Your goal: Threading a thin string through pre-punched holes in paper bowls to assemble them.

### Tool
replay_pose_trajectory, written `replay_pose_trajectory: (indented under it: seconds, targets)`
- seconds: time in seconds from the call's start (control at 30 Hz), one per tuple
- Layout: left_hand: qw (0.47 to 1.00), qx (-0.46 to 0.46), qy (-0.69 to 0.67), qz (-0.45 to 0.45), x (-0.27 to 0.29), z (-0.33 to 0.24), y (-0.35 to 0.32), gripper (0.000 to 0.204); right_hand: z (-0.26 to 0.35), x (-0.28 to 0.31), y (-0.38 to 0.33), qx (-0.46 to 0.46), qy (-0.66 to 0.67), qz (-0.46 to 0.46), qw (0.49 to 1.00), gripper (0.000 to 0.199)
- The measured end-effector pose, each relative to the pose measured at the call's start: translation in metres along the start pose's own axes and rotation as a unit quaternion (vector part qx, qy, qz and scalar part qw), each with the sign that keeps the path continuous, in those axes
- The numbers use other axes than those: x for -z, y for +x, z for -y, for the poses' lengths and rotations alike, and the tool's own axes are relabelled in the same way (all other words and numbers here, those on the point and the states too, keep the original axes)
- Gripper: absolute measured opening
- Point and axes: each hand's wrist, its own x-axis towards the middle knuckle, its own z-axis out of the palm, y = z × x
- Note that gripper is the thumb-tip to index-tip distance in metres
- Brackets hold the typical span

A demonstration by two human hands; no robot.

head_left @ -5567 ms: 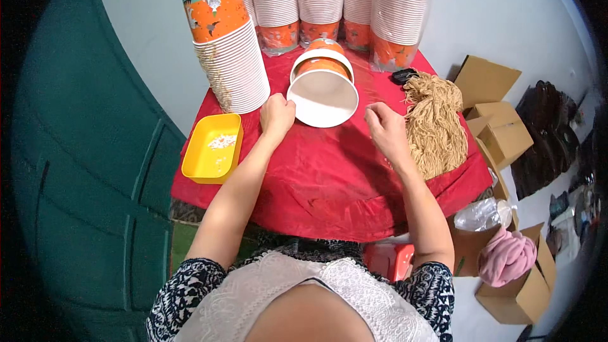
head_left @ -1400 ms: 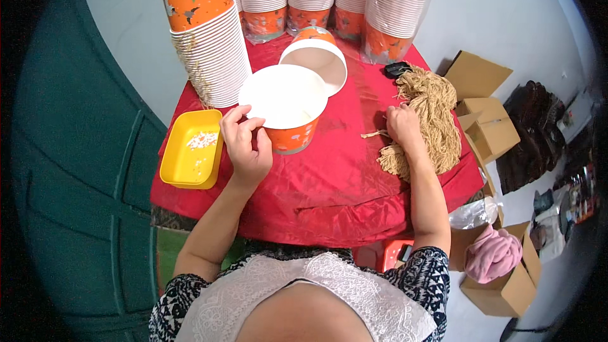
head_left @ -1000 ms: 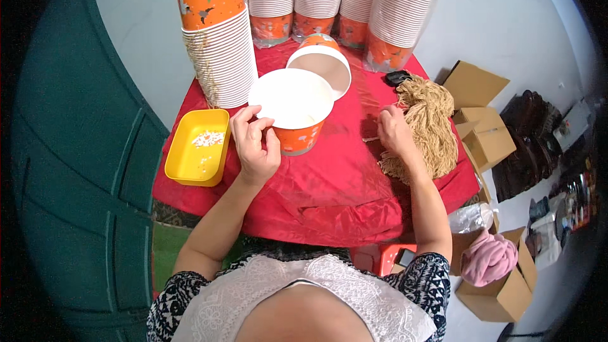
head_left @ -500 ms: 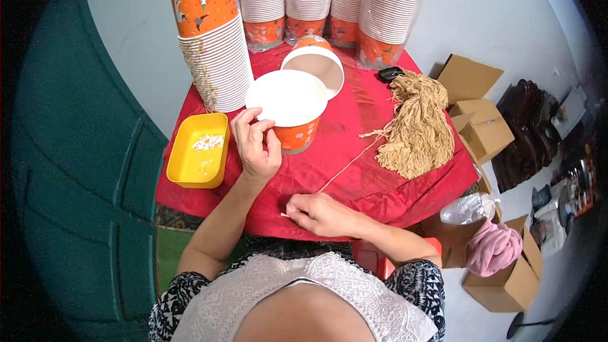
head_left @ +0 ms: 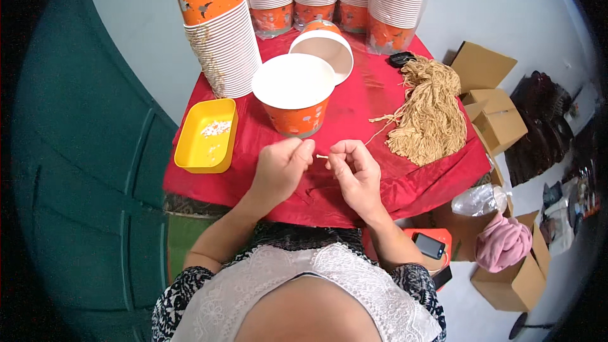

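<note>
Left hand [head_left: 282,164]: closed, fingers curled, thumb pressed to the forefinger; whether anything is gripped cannot be told. Right hand [head_left: 354,174]: fingers bent, thumb and forefinger pinched on a thin tan cord [head_left: 377,134]. A short pale end with a small knob protrudes toward the left hand. Both hands are above the near part of the table, just apart. Beyond the right hand, the cord runs to a cord bundle [head_left: 430,111], matted, stringy and frayed at its lower edge, lying on the right side.

An upright tub [head_left: 294,117] stands beyond the hands: tapered, smooth, orange-printed wall, round rim, white interior. Just behind it, a second tub [head_left: 329,50] lies on its side, mouth facing the person. Left: a yellow tray [head_left: 190,152], rectangular with rounded corners, containing small white bits [head_left: 216,128]. Behind the tray rises a ribbed tub stack [head_left: 225,50]. Table [head_left: 266,212] covering: red, glossy, creased cloth.
</note>
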Motion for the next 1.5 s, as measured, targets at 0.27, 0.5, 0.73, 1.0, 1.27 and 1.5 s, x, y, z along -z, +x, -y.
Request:
replay_pose_trajectory:
  seconds: [0.27,0.5,0.73,1.0,1.27,1.5]
  targets:
    - [0.978,0.096,-0.172,0.067,-0.008,0.006,-0.004,0.042,0.001,-0.008,-0.008,0.097,-0.108,0.010,0.989,0.012]
    - [0.999,-0.001,-0.010,0.041,-0.001,0.016,-0.014,0.028,0.006,-0.012,-0.012,0.088,-0.191,0.036,0.977,0.009]
    - [0.993,-0.031,0.045,0.104,0.023,0.021,-0.026,0.017,0.010,-0.018,-0.018,0.059,-0.217,0.080,0.971,0.008]
    - [0.987,-0.005,0.050,0.150,0.033,0.006,-0.032,0.011,0.010,-0.018,-0.024,0.066,-0.213,0.088,0.971,0.006]
    - [0.986,-0.008,0.063,0.151,0.027,0.002,-0.036,0.009,0.001,-0.012,-0.028,0.129,-0.234,0.058,0.962,0.004]
    - [0.986,-0.010,0.083,0.141,0.022,0.006,-0.038,0.008,-0.004,-0.009,-0.032,0.115,-0.243,0.060,0.961,0.003]
